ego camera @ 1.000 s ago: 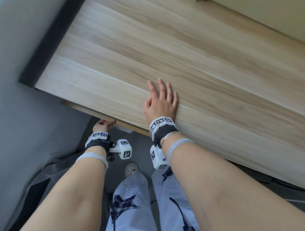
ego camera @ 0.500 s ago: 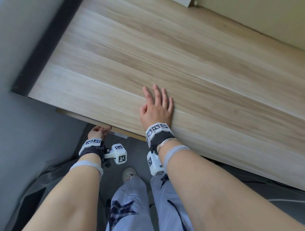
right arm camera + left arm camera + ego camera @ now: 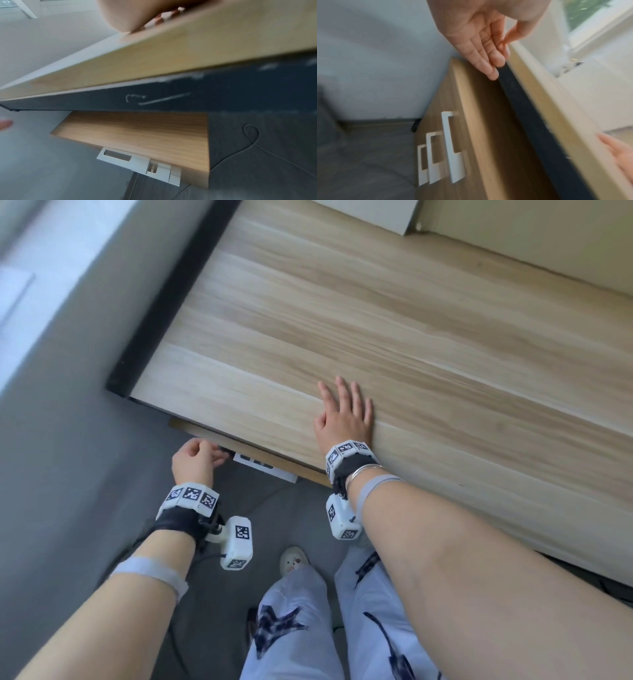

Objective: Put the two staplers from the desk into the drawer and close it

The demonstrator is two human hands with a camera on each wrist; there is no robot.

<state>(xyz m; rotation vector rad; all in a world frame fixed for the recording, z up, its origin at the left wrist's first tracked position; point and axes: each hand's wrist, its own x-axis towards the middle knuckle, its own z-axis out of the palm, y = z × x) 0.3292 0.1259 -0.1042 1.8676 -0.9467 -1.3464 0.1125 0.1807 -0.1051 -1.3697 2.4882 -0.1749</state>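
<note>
Pale wood-grain surface (image 3: pixel 394 330) fills the head view; no stapler lies on any part of it that shows. By my reading both staplers are already inside the drawer (image 3: pixel 274 462), but no view looks into it, so that cannot be confirmed.

Right hand (image 3: pixel 344 419) lies palm down on the near edge of the surface, at about 3 o'clock from the other hand. Fingers straight and spread, nothing held. Likely purpose: to brace the body while the other arm works below.

Left hand (image 3: pixel 197 458) sits lower, at the top edge of the drawer front, just under the lip of the surface. In the left wrist view its fingers (image 3: pixel 488 65) are close together and only lightly bent, tips against the top edge beside the dark underside; they enclose nothing. The placement suits pushing the front inward, not pulling it.

Drawer front stands only a little proud of the surface edge, so closing looks nearly done. White handles (image 3: pixel 452 147) on the drawer fronts are untouched, at about 6 o'clock from the fingertips in the left wrist view.

Risk, as judged: fingertips on the top edge could be nipped against the dark underside.
</note>
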